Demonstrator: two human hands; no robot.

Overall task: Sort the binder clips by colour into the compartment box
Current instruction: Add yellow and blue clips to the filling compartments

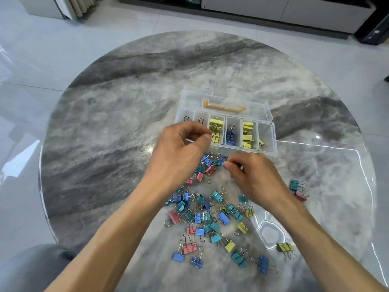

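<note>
While the left hand (pixel 185 142) hides the compartment box's (pixel 271 151) corner, its grip looks empty; right hand (pixel 252 175) pinches a blue clip (pixel 222 160).

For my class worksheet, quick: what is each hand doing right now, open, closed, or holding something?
Left hand: fingers curled, pinching something small; what it is cannot be told.
Right hand: fingertips pinching a blue binder clip at the pile's top.
</note>
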